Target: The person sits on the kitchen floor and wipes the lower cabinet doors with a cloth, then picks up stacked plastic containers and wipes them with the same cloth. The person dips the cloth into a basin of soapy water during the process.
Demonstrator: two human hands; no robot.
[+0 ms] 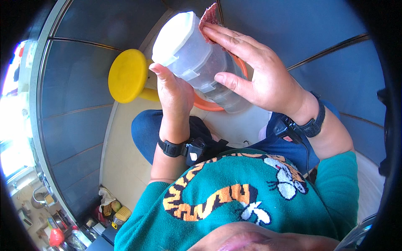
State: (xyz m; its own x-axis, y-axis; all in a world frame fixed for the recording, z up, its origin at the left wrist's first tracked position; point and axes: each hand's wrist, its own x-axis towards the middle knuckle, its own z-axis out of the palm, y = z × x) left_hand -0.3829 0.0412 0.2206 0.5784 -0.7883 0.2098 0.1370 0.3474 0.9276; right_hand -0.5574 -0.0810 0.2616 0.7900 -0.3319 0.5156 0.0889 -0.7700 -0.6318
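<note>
A tall stack of clear plastic containers [207,64] with a white lid at its upper end is held tilted in front of me. My left hand [176,88] supports it from the left, thumb by the lid's lower edge, its other fingers hidden behind the plastic. A reddish-brown cloth [208,23] lies under the fingertips of my right hand [254,64], pressed to the right side of the stack near the lid. The right thumb rests on or just over the container wall. Behind the stack, an orange plastic basin [209,105] stands on the floor, partly hidden.
A yellow round stool [128,76] stands left of the basin. Dark blue-grey cabinet panels [81,75] curve around the floor on both sides. At the lower left are bagged goods [107,197], a bottle with yellow contents [122,214] and a cluttered counter [34,210] with a sink.
</note>
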